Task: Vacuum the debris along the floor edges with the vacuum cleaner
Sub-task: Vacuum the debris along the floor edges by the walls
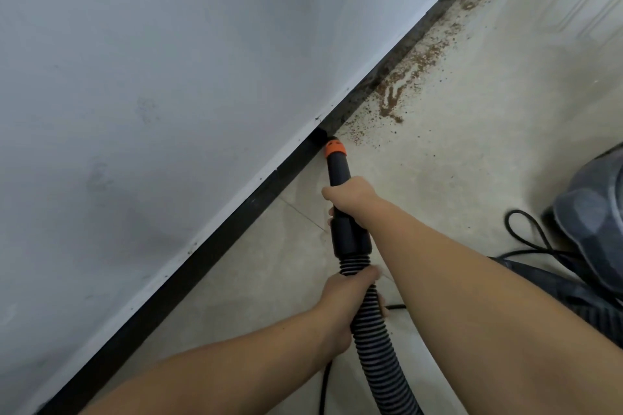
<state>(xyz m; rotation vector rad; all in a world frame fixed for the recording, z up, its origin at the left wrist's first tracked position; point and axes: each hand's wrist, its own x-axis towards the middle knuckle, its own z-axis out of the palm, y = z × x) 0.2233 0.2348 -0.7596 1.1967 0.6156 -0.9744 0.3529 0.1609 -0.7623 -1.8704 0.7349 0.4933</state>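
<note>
A black vacuum wand (338, 172) with an orange collar (335, 147) points at the foot of the wall, its nozzle tip (319, 135) tucked against the dark skirting. My right hand (352, 200) grips the wand's black handle. Lower down, my left hand (347, 300) holds the ribbed black hose (377, 354) just below the handle cuff. Brown debris (404, 84) lies scattered along the floor edge beyond the nozzle, running up to the far right. The floor strip on the near side of the nozzle looks bare of crumbs.
A pale wall (168, 77) fills the left, with black skirting (209, 253) along its base. The vacuum's grey body (593, 219) sits at the right edge, a black cable (526, 236) looped beside it. Beige tiled floor (455, 162) lies open between.
</note>
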